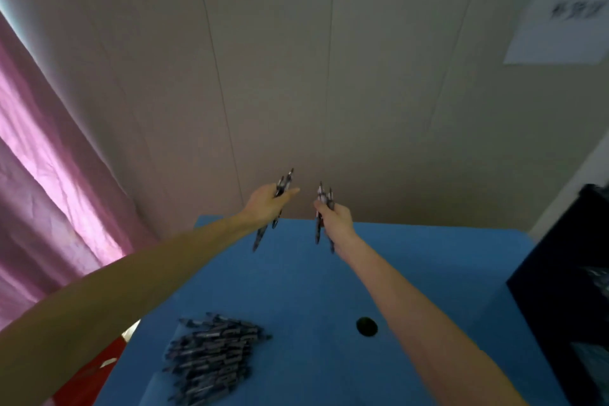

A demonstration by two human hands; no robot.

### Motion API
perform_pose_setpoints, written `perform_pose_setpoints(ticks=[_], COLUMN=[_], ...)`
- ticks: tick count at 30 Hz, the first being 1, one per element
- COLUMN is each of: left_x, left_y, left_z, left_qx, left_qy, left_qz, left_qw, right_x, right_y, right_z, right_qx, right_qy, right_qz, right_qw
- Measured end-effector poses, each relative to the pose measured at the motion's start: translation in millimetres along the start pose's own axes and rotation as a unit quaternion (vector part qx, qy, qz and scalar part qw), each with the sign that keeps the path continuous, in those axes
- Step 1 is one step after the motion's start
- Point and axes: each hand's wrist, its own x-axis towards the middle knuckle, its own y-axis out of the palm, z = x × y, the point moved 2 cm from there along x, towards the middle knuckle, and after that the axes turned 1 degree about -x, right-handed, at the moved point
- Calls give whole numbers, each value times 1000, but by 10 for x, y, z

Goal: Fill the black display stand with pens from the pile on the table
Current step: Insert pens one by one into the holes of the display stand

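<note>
Pile (214, 359) left, stand (566, 290) right, on table (329, 273)

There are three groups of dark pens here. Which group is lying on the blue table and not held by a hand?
The pile of dark pens near the table's left front corner; the other two bunches are gripped in the raised left hand and right hand.

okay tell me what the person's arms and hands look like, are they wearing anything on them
Both arms are bare along all that shows, from the frame's lower edge to the wrists: no sleeves. The left hand and right hand are gloveless. No watch, bracelet or ring shows, though the picture is too blurred to rule out small items.
</note>
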Motion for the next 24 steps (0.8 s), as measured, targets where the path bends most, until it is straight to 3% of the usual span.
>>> perform_pose_setpoints(ticks=[6,13,20,24], left_x=[-415,-1055,-1680,-1851], left_y=[29,385,1019,1437], left_z=[-654,-1369,-2251,-2807], left_qx=[-105,-180,-218,-200], left_qy=[17,52,95,127], left_qz=[25,41,115,134], left_qw=[994,981,965,962], right_x=[-547,-1564,-2268,-2485], right_y=[-676,-1615,-2785,-3449], right_z=[364,581,623,637], right_qx=[52,74,51,41], right_qy=[-37,-62,-79,-98], right_qz=[-45,-162,-248,-243], right_qw=[997,982,964,964])
